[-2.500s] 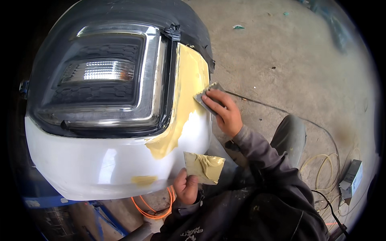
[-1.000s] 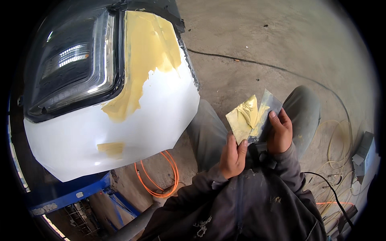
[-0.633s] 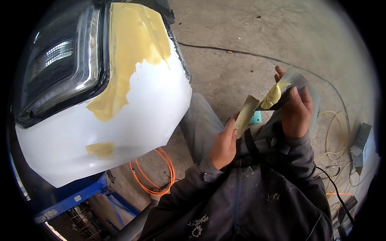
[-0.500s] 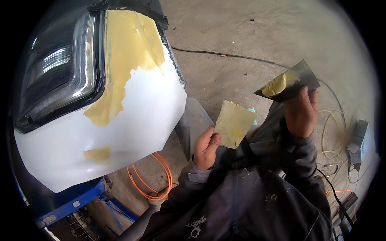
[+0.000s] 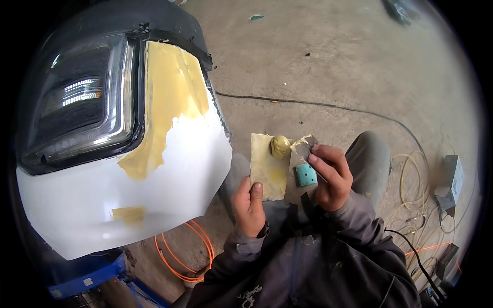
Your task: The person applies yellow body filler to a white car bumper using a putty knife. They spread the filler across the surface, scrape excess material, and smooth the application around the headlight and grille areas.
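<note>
Near the middle of the view, the left hand (image 5: 250, 210) has its fingers clamped on the lower left edge of a plate (image 5: 263, 167), thumb on top. A lump of putty (image 5: 280, 146) sits by the plate's upper right edge, above that thumb and apart from it. Just to its right, the fingers of the right hand (image 5: 335, 179) are closed on a spreader (image 5: 303, 146), smeared along its far edge; whether spreader and plate touch, I cannot tell. Below the spreader shows a teal pad (image 5: 306, 175). Well to the left, yellow filler (image 5: 172, 108) coats part of a white panel (image 5: 179, 192) beside a lamp (image 5: 82, 95). At far right is a grey box (image 5: 450, 177), its contents hidden.
</note>
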The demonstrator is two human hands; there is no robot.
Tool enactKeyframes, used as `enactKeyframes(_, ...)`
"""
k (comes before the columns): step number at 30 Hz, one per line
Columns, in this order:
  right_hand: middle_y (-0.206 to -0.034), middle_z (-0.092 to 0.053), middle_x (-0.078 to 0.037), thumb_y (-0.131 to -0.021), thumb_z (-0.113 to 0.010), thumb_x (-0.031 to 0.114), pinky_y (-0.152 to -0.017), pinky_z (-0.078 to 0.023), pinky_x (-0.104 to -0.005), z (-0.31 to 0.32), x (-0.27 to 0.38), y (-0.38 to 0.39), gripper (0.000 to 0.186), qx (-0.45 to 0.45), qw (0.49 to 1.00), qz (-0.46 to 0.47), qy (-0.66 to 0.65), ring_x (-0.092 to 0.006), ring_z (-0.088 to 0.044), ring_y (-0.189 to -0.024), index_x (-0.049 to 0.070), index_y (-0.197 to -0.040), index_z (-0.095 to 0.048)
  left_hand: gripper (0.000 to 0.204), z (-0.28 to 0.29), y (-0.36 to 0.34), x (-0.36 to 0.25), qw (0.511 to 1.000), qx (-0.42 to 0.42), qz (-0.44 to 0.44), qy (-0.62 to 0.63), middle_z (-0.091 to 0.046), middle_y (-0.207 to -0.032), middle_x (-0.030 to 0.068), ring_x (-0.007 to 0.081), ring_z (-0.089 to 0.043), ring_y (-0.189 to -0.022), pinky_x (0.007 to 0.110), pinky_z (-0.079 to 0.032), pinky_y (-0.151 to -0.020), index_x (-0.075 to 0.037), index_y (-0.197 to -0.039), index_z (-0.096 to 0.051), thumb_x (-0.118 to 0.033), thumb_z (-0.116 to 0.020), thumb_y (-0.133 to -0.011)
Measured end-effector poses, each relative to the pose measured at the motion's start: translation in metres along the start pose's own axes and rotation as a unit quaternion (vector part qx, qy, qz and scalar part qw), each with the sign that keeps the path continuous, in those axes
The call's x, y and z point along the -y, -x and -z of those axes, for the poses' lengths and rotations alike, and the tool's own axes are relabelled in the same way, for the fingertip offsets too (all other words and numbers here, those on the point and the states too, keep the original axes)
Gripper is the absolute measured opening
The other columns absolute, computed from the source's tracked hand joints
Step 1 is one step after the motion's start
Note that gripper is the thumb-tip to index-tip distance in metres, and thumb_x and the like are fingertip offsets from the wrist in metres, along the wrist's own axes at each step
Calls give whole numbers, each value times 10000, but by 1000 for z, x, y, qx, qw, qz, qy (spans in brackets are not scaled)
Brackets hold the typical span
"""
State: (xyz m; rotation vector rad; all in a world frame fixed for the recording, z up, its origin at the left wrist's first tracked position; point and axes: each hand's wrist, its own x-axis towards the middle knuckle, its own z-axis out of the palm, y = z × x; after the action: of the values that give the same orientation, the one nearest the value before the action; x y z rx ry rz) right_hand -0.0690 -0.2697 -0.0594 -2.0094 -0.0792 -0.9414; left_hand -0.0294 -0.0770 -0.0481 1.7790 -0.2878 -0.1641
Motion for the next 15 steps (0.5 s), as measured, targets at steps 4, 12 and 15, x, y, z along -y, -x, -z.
enactKeyframes(4, -1024, -589, -101, -609, -578, 16, -857, -507, -417, -6, 4, 5, 508, 103, 986, 89, 92, -295, -572, -973, 133, -1089, -694, 247, -4, -7, -16, 993, -13, -51, -110, -605, -759, 124, 162, -571, -645, 308, -446, -590, 33, -1016, -566, -186, -452, -1002)
enactKeyframes(12, -955, -645, -50, -909, -511, 27, -761, -483, -290, -6, -66, 20, 225, 219, 780, -507, -294, -150, -606, -856, 56, -1090, -641, 292, 18, -2, 44, 984, -140, -60, -93, -628, -814, 129, 193, -592, -698, 301, -453, -631, 56, -1012, -566, -222, -478, -998)
enactKeyframes(15, -987, -642, -35, -907, -558, 87, -776, -481, -281, -39, -125, 49, 238, 135, 715, -576, -373, -133, -599, -877, 36, -1133, -613, 358, 27, 19, 79, 998, -53, -6, 36, -572, -1115, 158, 216, -557, -1032, 336, -447, -895, 105, -1208, -466, -174, -477, -984)
